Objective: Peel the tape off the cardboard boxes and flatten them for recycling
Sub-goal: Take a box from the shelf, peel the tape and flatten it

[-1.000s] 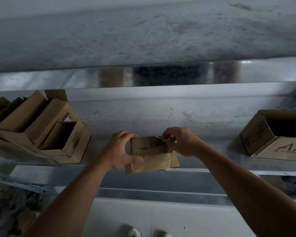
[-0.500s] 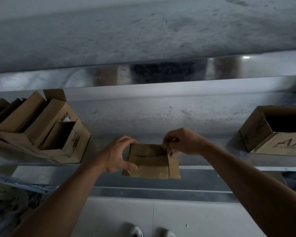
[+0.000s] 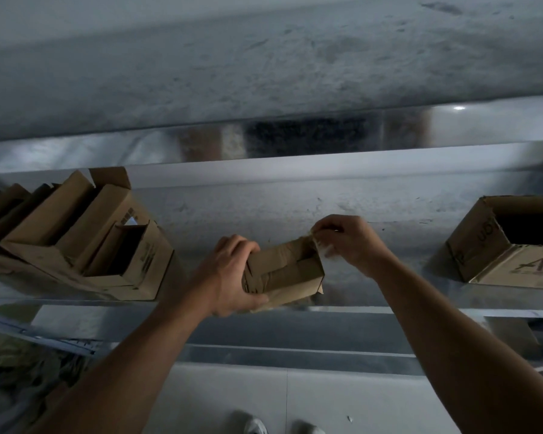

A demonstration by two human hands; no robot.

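A small brown cardboard box (image 3: 287, 270) with tape across its face is held above the front edge of a metal shelf (image 3: 342, 296). My left hand (image 3: 229, 274) grips the box's left end, fingers curled over the top and thumb under it. My right hand (image 3: 348, 238) pinches a strip of clear tape (image 3: 318, 244) at the box's upper right corner; the strip is lifted off the cardboard there.
Several opened and flattened boxes (image 3: 85, 236) lean together on the shelf at the left. An open box (image 3: 511, 242) lies on the shelf at the right. A concrete wall (image 3: 264, 57) is behind. My shoes (image 3: 276, 426) show on the pale floor below.
The box has tilted, its left end turned toward me. My right hand has risen up and to the right, pulling the tape strip away from the corner.
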